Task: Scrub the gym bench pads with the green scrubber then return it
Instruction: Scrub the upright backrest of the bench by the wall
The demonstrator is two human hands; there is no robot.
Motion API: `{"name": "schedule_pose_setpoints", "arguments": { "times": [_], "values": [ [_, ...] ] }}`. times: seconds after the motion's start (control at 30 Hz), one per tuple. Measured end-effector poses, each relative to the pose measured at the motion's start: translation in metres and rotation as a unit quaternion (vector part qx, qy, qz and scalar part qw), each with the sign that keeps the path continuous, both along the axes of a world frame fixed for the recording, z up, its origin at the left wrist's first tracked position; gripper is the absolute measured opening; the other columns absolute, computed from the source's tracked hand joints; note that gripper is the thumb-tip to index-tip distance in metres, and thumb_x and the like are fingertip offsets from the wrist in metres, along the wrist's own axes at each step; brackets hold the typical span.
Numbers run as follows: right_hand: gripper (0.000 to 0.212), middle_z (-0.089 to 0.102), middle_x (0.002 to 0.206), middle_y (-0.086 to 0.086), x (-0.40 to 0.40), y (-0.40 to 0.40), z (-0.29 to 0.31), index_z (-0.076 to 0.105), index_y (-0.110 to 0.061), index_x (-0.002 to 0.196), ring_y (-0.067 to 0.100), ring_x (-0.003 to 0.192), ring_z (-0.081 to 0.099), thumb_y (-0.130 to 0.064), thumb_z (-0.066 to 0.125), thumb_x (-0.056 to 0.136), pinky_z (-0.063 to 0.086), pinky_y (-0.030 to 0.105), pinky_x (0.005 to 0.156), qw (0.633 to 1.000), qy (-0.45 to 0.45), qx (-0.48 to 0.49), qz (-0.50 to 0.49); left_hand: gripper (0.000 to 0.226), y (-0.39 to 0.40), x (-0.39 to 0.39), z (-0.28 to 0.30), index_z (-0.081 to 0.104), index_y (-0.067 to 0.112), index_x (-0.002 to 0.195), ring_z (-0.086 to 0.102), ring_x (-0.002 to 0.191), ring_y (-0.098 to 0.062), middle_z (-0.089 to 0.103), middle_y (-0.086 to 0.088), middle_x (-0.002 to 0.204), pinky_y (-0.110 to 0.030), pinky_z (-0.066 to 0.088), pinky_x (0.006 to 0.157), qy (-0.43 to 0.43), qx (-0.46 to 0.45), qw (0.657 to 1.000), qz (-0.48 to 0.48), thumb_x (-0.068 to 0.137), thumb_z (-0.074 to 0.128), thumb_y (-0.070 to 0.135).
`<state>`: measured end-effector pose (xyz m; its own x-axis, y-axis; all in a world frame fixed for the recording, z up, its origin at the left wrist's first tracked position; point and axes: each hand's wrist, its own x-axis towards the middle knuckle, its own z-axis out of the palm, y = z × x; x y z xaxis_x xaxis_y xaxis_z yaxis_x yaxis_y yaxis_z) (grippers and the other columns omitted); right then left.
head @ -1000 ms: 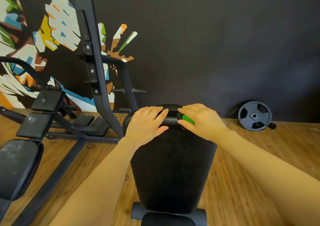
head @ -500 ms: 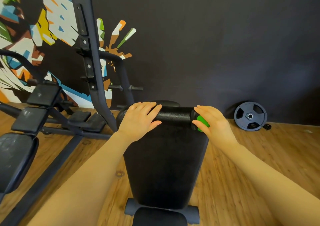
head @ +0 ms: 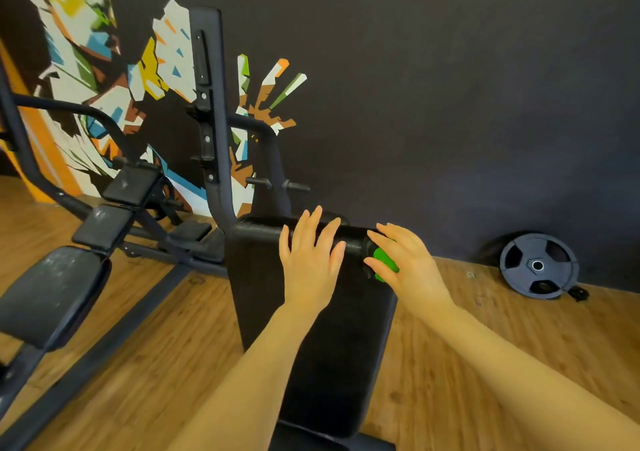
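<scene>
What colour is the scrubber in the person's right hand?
Bright green; the scrubber shows in the head view, held by the right hand.

Bare forearms and hands (no sleeves)

R hand (head: 412, 267) grips scrubber (head: 385, 266) at pad (head: 311, 329) edge

green scrubber (head: 385, 263), black bench pad (head: 332, 340), multicoloured mural (head: 104, 80)
</scene>
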<state>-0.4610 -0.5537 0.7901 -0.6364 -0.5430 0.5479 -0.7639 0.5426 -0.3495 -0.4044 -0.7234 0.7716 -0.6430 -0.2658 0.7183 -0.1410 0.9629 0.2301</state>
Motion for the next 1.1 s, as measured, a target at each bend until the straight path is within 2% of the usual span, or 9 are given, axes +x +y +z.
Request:
{"name": "schedule_pose_setpoints", "arguments": {
  "times": [0.23,0.43,0.53,0.77,0.87,0.97,1.03,1.1],
  "values": [
    [0.046,0.058,0.136,0.002,-0.012,-0.002,-0.022,0.06,-0.015,0.132,0.021,0.134,0.044,-0.028,0.067,0.089,0.028,0.03,0.109,0.996,0.04,-0.081,0.017,0.047,0.012,-0.011,-0.019,0.058,0.022,0.131,0.037,0.14,-0.027,0.048,-0.007,0.145,-0.05,0.014,0.116,0.009,-0.037,0.996,0.076,0.097,0.03,0.038],
    [0.044,0.061,0.131,0.0,-0.02,-0.014,-0.04,0.062,-0.015,0.13,0.013,0.13,0.045,-0.024,0.071,0.088,0.027,0.023,0.109,0.977,0.07,-0.202,0.022,0.045,0.016,-0.02,-0.028,0.057,0.021,0.132,0.035,0.14,-0.026,0.049,-0.007,0.144,-0.05,0.012,0.117,0.086,-0.007,0.994,0.063,0.098,0.031,0.035],
    [0.043,0.06,0.131,0.0,-0.023,-0.016,-0.046,0.061,-0.015,0.13,0.01,0.13,0.044,-0.025,0.068,0.09,0.023,0.014,0.109,0.965,0.087,-0.246,0.037,0.046,0.019,-0.023,-0.036,0.053,0.021,0.136,0.03,0.143,-0.027,0.045,-0.007,0.147,-0.05,0.01,0.118,0.123,-0.006,0.991,0.055,0.098,0.031,0.035],
    [0.047,0.05,0.142,-0.005,-0.025,-0.011,-0.075,0.053,-0.018,0.139,0.002,0.136,0.031,-0.03,0.061,0.095,0.017,0.006,0.109,0.942,0.072,-0.321,0.066,0.052,0.033,-0.028,-0.061,0.042,0.021,0.145,0.018,0.148,-0.027,0.032,-0.007,0.156,-0.046,0.007,0.118,0.177,-0.014,0.984,0.026,0.1,0.025,0.041],
    [0.048,0.048,0.146,-0.004,-0.027,-0.013,-0.079,0.05,-0.018,0.142,0.006,0.141,0.031,-0.031,0.059,0.096,0.02,0.012,0.112,0.929,0.071,-0.353,0.087,0.054,0.033,-0.034,-0.068,0.038,0.022,0.147,0.016,0.148,-0.028,0.028,-0.008,0.158,-0.043,0.004,0.117,0.197,-0.033,0.979,0.044,0.1,0.024,0.042],
    [0.048,0.05,0.145,-0.001,-0.027,-0.018,-0.083,0.049,-0.018,0.142,0.013,0.14,0.035,-0.03,0.058,0.097,0.03,0.03,0.115,0.912,0.07,-0.392,0.1,0.056,0.035,-0.04,-0.073,0.036,0.022,0.149,0.016,0.148,-0.028,0.027,-0.008,0.158,-0.041,0.003,0.116,0.223,-0.048,0.972,0.059,0.098,0.023,0.044],
    [0.047,0.052,0.142,0.0,-0.027,-0.021,-0.087,0.05,-0.017,0.141,0.016,0.137,0.04,-0.031,0.057,0.097,0.035,0.039,0.113,0.9,0.081,-0.415,0.107,0.058,0.035,-0.044,-0.077,0.035,0.023,0.149,0.016,0.149,-0.028,0.027,-0.008,0.159,-0.04,0.003,0.116,0.238,-0.056,0.967,0.067,0.098,0.02,0.045],
    [0.048,0.055,0.137,-0.001,-0.03,-0.024,-0.09,0.051,-0.016,0.14,0.017,0.133,0.044,-0.034,0.055,0.096,0.04,0.042,0.109,0.888,0.104,-0.434,0.112,0.059,0.036,-0.048,-0.081,0.034,0.024,0.15,0.016,0.149,-0.027,0.027,-0.007,0.159,-0.04,0.003,0.116,0.254,-0.06,0.963,0.072,0.098,0.018,0.046]
  ]
}}
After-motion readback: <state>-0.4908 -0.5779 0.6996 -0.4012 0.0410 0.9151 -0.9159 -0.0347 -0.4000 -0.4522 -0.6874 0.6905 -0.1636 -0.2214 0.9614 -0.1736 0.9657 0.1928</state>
